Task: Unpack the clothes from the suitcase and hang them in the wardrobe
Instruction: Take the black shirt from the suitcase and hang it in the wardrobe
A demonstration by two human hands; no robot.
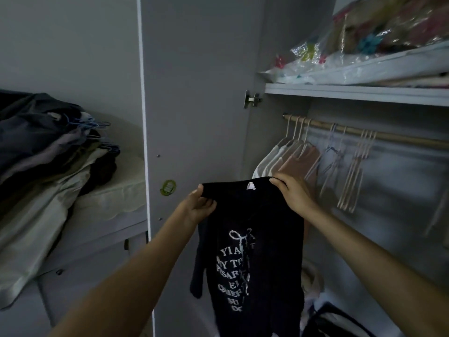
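Dim grey wardrobe (364, 190) fills the right half of the frame, its open door (194, 93) running down the centre. A heap of clothes (48, 154), some on wire hangers, lies on a bed at the left edge. Bagged items crowd the shelf (352, 93) at upper right. Beneath it, a wooden rail (388, 137) carries a few hung garments (286, 159) and several bare hangers (352, 181).

Held up in the lower centre, in front of the wardrobe opening, is the black top (255, 251). The left hand (198, 207) pinches one shoulder, thumb over the fabric; the right hand (291, 193) curls round the other shoulder. No hanger shows inside it.

Likely risks: with both hands occupied, reaching for a bare hanger means letting one shoulder go, and the top could sag or slip to the cluttered wardrobe floor. A dangling sleeve may snag on things below.

White lettering runs down the front, creased and only partly legible: "YIA", "Y TR", "SAR". A small pale tag (250, 185) at the neck is unreadable.
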